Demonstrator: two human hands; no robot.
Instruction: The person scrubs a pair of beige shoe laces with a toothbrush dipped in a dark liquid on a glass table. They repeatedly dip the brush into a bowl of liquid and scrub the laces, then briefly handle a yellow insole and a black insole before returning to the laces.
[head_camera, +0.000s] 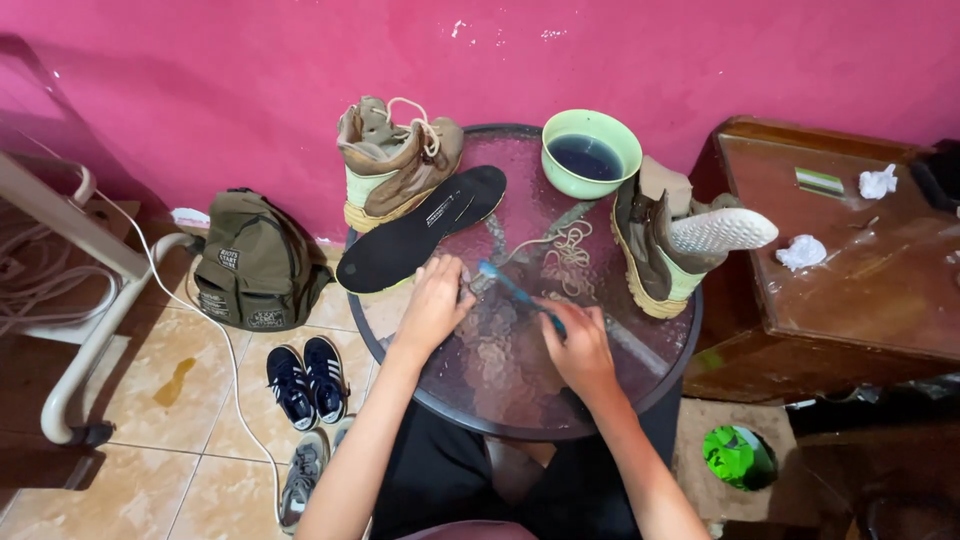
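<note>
My left hand (435, 298) presses down on one end of a beige shoelace (566, 248) on the round glass table (500, 385). My right hand (578, 343) grips a blue toothbrush (515, 288), whose bristle end rests on the lace beside my left fingers. A black insole (420, 228) lies at the table's left edge, just beyond my left hand. A brown boot (395, 160) stands at the back left. A second brown boot (660, 245) with a white insole (722, 230) sticking out stands at the right. A green bowl (590, 152) of dark liquid sits at the back.
An olive backpack (255, 262) leans on the pink wall. A dark pair of sneakers (305, 378) and a grey shoe (300, 475) lie on the tiled floor, with a white cable (235, 370) nearby. A wooden cabinet (850, 270) with crumpled tissues (802, 252) stands right.
</note>
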